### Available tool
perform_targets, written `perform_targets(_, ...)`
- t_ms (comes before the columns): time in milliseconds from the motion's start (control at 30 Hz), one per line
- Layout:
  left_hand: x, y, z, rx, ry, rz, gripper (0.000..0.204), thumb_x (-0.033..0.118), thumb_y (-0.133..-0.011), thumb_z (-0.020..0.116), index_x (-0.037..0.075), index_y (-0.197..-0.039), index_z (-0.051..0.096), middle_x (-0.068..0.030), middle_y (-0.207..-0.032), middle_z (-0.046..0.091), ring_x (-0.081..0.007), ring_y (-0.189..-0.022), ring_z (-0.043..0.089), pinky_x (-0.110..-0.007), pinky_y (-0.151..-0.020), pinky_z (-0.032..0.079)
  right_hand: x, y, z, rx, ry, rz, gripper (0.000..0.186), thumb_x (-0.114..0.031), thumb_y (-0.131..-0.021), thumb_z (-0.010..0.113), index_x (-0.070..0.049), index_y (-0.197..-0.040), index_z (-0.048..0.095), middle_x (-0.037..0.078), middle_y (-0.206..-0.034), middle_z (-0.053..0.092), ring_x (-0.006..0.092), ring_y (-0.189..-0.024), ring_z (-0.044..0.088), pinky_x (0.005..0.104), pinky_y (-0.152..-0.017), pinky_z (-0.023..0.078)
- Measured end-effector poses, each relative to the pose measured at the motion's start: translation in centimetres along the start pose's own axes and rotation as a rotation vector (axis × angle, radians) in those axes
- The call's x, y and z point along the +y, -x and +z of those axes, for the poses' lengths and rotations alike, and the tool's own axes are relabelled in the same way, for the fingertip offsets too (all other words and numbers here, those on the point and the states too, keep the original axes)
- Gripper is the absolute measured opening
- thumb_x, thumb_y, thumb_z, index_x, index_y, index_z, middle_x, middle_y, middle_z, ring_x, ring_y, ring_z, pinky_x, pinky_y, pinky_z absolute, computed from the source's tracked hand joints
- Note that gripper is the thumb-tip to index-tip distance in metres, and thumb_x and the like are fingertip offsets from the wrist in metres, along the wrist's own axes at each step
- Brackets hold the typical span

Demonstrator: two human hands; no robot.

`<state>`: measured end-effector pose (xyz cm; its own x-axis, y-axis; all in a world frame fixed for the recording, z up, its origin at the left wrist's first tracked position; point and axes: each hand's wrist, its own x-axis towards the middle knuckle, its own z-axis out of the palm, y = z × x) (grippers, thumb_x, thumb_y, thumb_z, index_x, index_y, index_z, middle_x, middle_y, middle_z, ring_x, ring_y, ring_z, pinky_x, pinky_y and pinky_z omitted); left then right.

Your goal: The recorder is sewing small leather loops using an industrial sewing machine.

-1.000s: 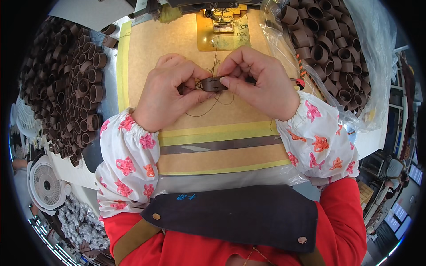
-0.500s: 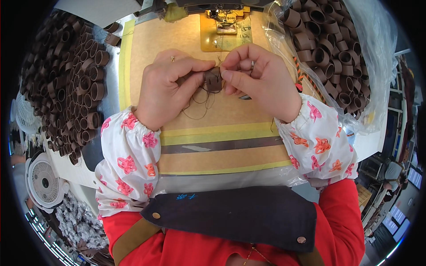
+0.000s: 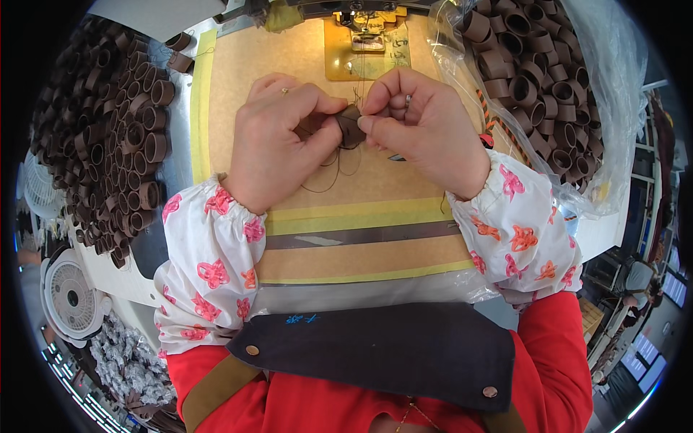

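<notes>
Between my two hands is a small dark brown band piece [image 3: 349, 130], with fine dark threads looping below it and running up toward the sewing machine's lit needle area [image 3: 368, 42]. My left hand [image 3: 278, 141], a ring on one finger, is closed on the piece from the left. My right hand [image 3: 426, 133], also ringed, pinches at the piece's right edge where thread crosses it; whether the fingertips grip thread as well is too small to tell. A partly hidden metal blade [image 3: 396, 157] lies under my right hand on the tan work board [image 3: 350, 184].
Many brown loops are heaped at left [image 3: 108, 137] and in a plastic bag at right [image 3: 538, 86]. An orange-and-black cord [image 3: 489, 108] lies by the bag. White fans stand at far left [image 3: 72, 296]. A person [image 3: 635, 281] is at the far right edge.
The brown piece has turned from lying crosswise to a more upright, tilted angle and moved slightly up. Both hands have shifted slightly upward with it, their fingers still around it.
</notes>
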<state>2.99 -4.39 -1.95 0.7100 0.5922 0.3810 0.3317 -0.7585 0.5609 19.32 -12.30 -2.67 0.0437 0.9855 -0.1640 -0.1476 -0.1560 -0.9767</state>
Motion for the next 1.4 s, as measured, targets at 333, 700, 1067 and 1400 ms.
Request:
perform_targets(333, -0.1, 0.2, 0.2, -0.022, 0.079, -0.042, 0.011, -0.001, -0.067, 0.058, 0.004, -0.077, 0.061, -0.0080, -0.060, 0.056, -0.0251, -0.063, 0.055, -0.032, -0.069, 0.043, -0.3, 0.1, -0.2, -0.022, -0.021, -0.005, 0.010, 0.004, -0.076, 0.054, 0.001, -0.085, 0.054, 0.001, -0.075, 0.056, 0.0050, -0.067, 0.054, 0.0193, -0.058, 0.045)
perform_targets(700, -0.1, 0.0, 0.2, -0.105, 0.131, -0.001, 0.023, -0.002, -0.066, 0.057, 0.004, -0.087, 0.062, -0.0057, -0.059, 0.054, -0.0217, -0.062, 0.052, -0.032, -0.072, 0.040, -0.1, 0.2, -0.3, -0.046, -0.040, 0.001, 0.010, 0.001, -0.077, 0.058, 0.001, -0.086, 0.054, 0.002, -0.076, 0.057, 0.0057, -0.066, 0.054, 0.0197, -0.060, 0.046)
perform_targets(1067, -0.2, 0.6, 0.3, -0.198, 0.584, -0.426, 0.023, 0.005, -0.071, 0.072, 0.002, -0.088, 0.057, -0.0034, -0.073, 0.065, -0.0049, -0.059, 0.054, -0.018, -0.054, 0.040, -0.3, -0.2, -1.9, -0.080, 0.295, -0.240, 0.025, -0.001, -0.073, 0.063, -0.002, -0.096, 0.054, 0.000, -0.080, 0.056, 0.0057, -0.067, 0.052, 0.0204, -0.059, 0.044)
perform_targets(1400, -0.4, 0.7, 0.2, -0.186, 0.550, -0.364, 0.023, 0.004, -0.071, 0.071, 0.002, -0.088, 0.055, -0.0029, -0.074, 0.065, -0.0025, -0.061, 0.054, -0.017, -0.054, 0.040, -0.2, 0.1, -1.5, -0.081, 0.365, -0.350, 0.030, 0.002, -0.072, 0.064, -0.002, -0.100, 0.054, -0.002, -0.073, 0.050, 0.0051, -0.068, 0.048, 0.0204, -0.063, 0.041)
